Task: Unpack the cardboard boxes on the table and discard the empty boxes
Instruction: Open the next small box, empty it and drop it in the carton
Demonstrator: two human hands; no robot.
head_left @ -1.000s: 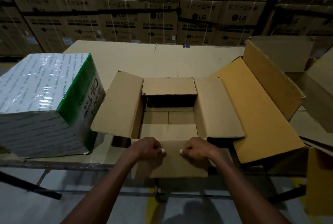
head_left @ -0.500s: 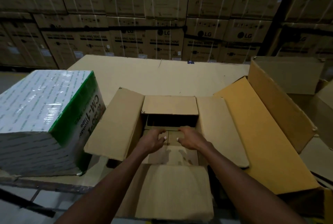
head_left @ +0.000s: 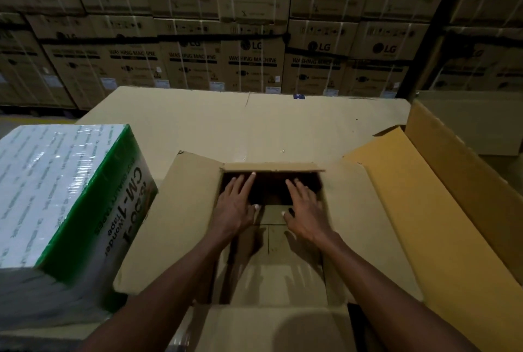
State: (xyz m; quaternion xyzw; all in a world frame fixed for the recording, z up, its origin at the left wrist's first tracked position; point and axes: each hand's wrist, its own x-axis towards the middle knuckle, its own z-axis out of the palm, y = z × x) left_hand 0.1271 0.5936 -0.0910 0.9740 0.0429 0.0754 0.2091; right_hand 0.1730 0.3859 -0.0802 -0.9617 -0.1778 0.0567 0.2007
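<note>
My left hand (head_left: 236,204) and right hand (head_left: 304,211) reach down into the open cardboard box (head_left: 181,210), fingers spread and extended, gripping nothing. The box sits at the near edge of the table (head_left: 226,122), all four flaps folded outward. A shrink-wrapped package (head_left: 56,187) stands just left; another opened box (head_left: 418,190) lies right.

Background: stacked cartons (head_left: 252,65) printed "LG" and "WASHING MACHINE", strapped, fill the wall behind the table's far edge. Dark upright post (head_left: 424,40) at right, in front of them.
</note>
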